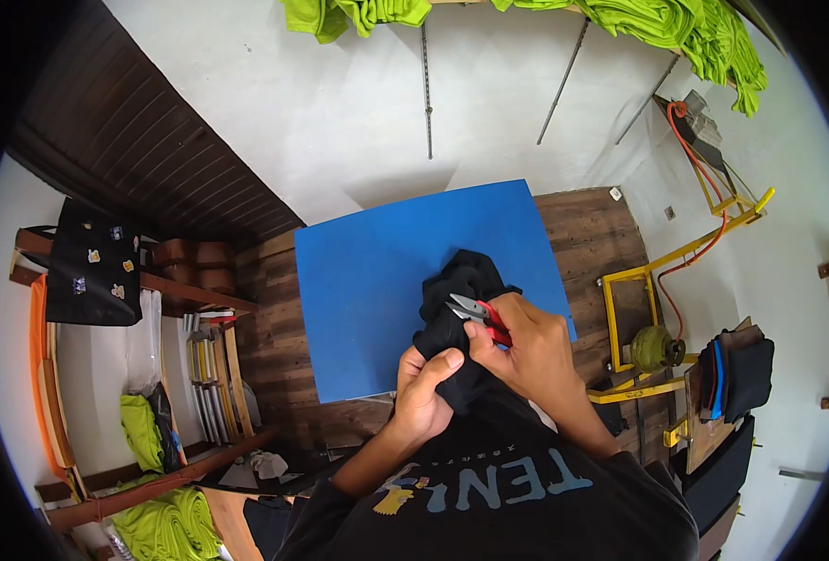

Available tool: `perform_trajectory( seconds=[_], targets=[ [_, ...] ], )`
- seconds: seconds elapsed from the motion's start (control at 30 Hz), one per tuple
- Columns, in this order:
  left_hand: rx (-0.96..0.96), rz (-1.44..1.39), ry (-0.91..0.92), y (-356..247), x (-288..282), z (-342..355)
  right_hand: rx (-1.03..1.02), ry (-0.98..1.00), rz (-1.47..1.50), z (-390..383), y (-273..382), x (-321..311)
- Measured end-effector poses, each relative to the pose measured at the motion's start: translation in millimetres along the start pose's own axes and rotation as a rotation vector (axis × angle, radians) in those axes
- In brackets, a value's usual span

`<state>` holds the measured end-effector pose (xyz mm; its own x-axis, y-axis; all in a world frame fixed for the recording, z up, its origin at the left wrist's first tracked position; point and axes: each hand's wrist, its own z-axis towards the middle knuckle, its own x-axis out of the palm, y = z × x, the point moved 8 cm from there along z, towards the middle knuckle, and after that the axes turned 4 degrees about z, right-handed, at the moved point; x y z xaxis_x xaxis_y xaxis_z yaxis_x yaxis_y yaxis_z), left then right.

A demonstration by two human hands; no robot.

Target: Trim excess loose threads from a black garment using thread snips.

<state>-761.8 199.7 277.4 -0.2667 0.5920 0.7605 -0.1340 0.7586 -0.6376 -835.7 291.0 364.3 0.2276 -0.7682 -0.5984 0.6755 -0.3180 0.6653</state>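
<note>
A bunched piece of black fabric (466,278) is held up over the near right part of a blue tabletop (368,290). My left hand (424,388) pinches its lower left edge between thumb and fingers. In my right hand (531,346) is a pair of small thread snips (471,307) with red grips. Their grey blades point to the upper left, slightly parted, and lie over the fabric close to my left thumb. Whether any thread sits between the blades is too small to tell.
Wood-look flooring (587,234) surrounds the table. At right stand a yellow metal frame (611,318), a green gas cylinder (656,349) and a stack of folded clothes (746,374). Lime-green garments (648,19) lie on a far shelf. A black tote bag (95,262) hangs at left.
</note>
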Motion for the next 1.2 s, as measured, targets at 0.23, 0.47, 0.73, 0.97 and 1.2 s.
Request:
perform_trajectory(
  seconds=[0.23, 0.47, 0.73, 0.97, 1.2],
  targets=[
    [-0.070, -0.104, 0.117, 6.2, 3.8, -2.4, 0.020, 0.039, -0.021, 1.2, 0.3, 0.3],
    [-0.045, -0.256, 0.284, 3.1, 13.0, -1.7, -0.003, 0.013, -0.002, 4.9, 0.2, -0.3],
    [-0.131, -0.118, -0.055, 10.4, -4.1, 4.3, -0.068, -0.035, 0.016, 4.3, 1.7, -0.1],
    [-0.091, -0.115, 0.049, 4.8, 1.8, -0.8, -0.069, -0.017, 0.028, 4.3, 0.4, -3.2],
    [-0.079, -0.005, 0.065, 0.9, -1.3, -5.8, -0.088, 0.020, 0.047, 1.3, -1.5, 2.1]
  ],
)
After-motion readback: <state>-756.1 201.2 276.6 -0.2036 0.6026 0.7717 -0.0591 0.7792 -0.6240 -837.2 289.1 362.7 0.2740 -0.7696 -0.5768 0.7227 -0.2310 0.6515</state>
